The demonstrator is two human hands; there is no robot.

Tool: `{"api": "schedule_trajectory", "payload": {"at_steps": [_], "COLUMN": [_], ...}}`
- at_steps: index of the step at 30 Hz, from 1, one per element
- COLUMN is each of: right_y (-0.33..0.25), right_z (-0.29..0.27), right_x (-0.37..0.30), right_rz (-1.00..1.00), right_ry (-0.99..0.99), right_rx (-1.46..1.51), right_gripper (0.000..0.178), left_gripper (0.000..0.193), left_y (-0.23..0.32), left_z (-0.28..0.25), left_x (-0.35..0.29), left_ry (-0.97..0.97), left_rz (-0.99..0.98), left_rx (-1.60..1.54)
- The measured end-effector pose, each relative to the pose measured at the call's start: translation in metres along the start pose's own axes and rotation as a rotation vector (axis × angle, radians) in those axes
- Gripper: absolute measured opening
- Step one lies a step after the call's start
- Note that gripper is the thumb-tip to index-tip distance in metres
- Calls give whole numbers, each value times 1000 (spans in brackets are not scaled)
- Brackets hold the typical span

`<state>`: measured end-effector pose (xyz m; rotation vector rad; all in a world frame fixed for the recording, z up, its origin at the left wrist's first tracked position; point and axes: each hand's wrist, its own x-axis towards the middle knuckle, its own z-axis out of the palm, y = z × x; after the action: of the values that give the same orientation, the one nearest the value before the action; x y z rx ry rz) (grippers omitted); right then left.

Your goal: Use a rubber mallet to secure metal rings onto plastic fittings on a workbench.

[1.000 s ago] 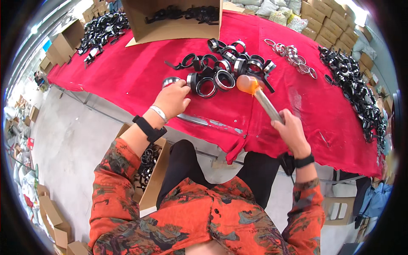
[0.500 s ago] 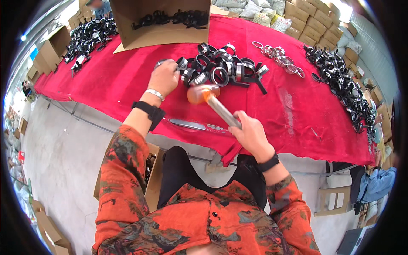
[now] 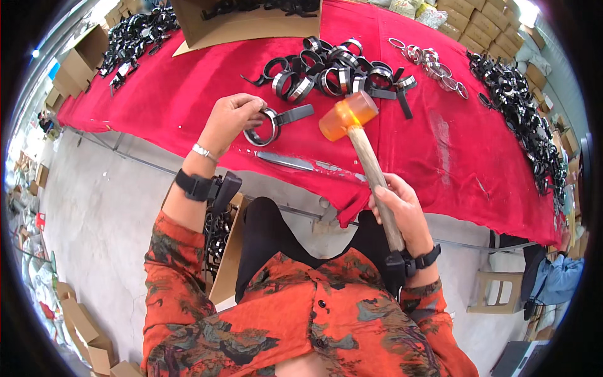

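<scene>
In my left hand (image 3: 233, 119) I pinch the rim of a black ring with a silver band and a flat black handle (image 3: 264, 139). It is tilted over the near part of the red-covered table, its handle pointing right. My right hand (image 3: 402, 210) is wrapped round the wooden shaft of a mallet (image 3: 370, 157). The mallet's translucent orange head is raised, right of the ring and apart from it. Beyond both hands lies a pile of similar black and silver rings with handles (image 3: 333, 72).
Loose silver rings (image 3: 433, 66) lie at the back right of the red cloth (image 3: 465, 144). More black ringed parts are heaped at the right edge (image 3: 515, 113) and far left (image 3: 135, 41). A cardboard box (image 3: 251, 31) holds some; another box (image 3: 226, 251) stands below the table by my left arm.
My left hand has drawn a ringed part out of the pile toward me. The mallet has moved right and nearer my body, its head turning more upright.
</scene>
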<state>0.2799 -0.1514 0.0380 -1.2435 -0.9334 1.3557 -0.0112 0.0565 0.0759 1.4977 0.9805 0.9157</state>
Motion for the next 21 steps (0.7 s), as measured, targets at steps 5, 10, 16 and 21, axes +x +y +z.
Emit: {"api": "schedule_trajectory", "payload": {"at_steps": [5,10,16,21], "right_y": [21,37,50,38], "right_z": [-7,-11,-16,-18], "right_x": [-21,-22,-23,-26], "right_rz": [41,55,113,179], "right_ry": [7,5,-56,-123], "right_rx": [21,155,405,476], "right_gripper": [36,32,38,36], "left_gripper": [22,18,18,20], "left_y": [-31,-23,-26,-28], "left_z": [12,54,74,104], "left_x": [29,42,37,-22], "left_ry": [17,-108,-14,468], "left_rz": [41,199,759,810], "left_rx": [85,537,1164,943]}}
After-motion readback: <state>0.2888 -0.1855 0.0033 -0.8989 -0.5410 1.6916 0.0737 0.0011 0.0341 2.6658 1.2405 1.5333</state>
